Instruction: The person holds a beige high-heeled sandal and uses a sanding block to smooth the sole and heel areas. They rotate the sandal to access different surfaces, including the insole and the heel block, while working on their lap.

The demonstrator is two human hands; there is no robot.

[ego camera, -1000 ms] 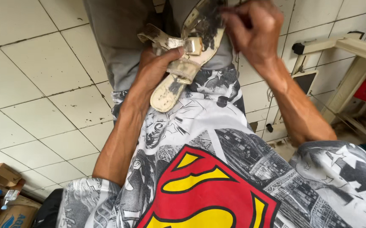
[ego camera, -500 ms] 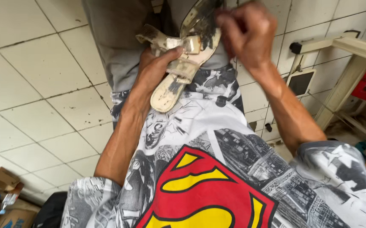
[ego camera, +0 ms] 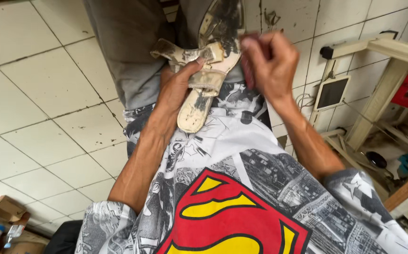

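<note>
The fingers of the left hand (ego camera: 178,91) were wrapped around the middle of a pale sandal (ego camera: 208,70), the thumb pressed across its bow-trimmed strap (ego camera: 185,52), so the sandal was clamped firmly from the side. The fingers of the right hand (ego camera: 269,63) were bunched together against the sandal's right edge, pinched on something small and reddish that could not be made out clearly. The sandal was held over the lap, heel end toward the body, its dirty, darkened footbed turned upward. Beneath it, grey trousers (ego camera: 124,51) and a printed shirt (ego camera: 241,188) with a red and yellow emblem were seen. A white tiled floor (ego camera: 39,89) lay to the left, and pale wooden frames (ego camera: 378,94) stood at the right.
</note>
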